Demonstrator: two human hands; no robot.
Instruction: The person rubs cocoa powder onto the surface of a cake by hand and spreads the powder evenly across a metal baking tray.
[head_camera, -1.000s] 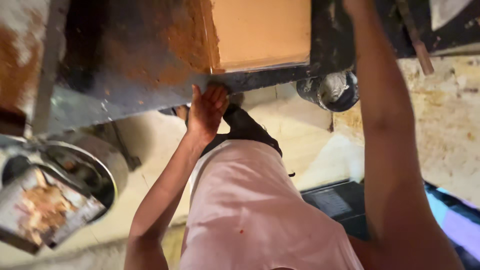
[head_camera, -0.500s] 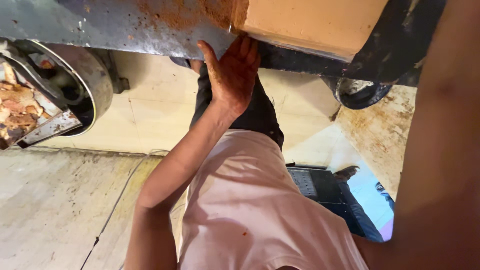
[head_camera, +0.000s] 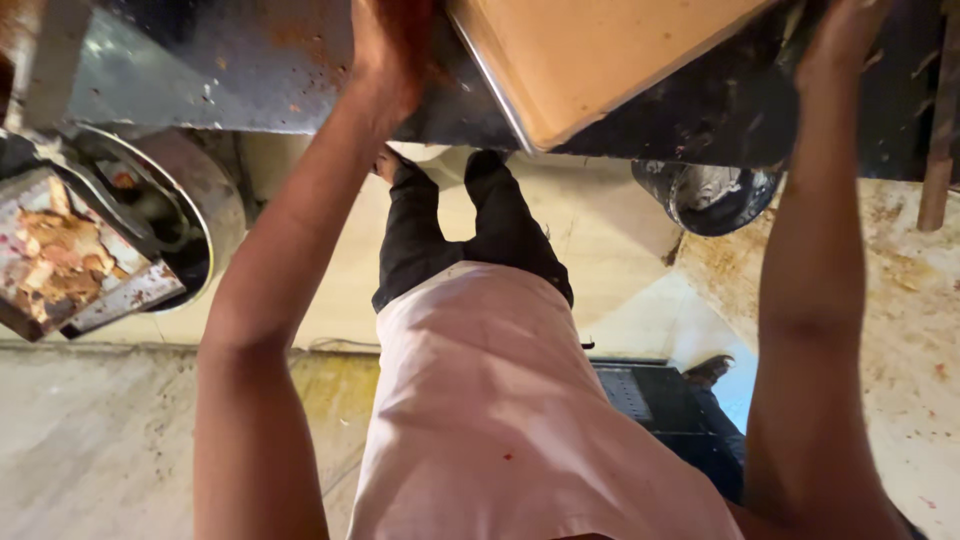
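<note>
My left hand (head_camera: 392, 50) presses against the stained grey metal worktop (head_camera: 230, 70), beside the near corner of a large steel tray (head_camera: 600, 60) filled with smooth tan batter. My right hand (head_camera: 845, 35) reaches up to the dark, grimy surface at the tray's far right side; its fingers are partly out of frame. Whether either hand grips the tray's rim cannot be told. Below I see my pink shirt (head_camera: 510, 410) and black trousers (head_camera: 450, 230).
A round steel bin (head_camera: 190, 210) with a scrap-covered metal piece (head_camera: 60, 260) on it stands at the left under the worktop. A dark pot (head_camera: 715, 195) sits on the stained floor at the right. A black crate (head_camera: 650, 395) lies by my feet.
The view has swung down and left, and the tray now looks tilted. My left hand has slid up along the worktop's edge to the tray corner. My right hand has come into view.
</note>
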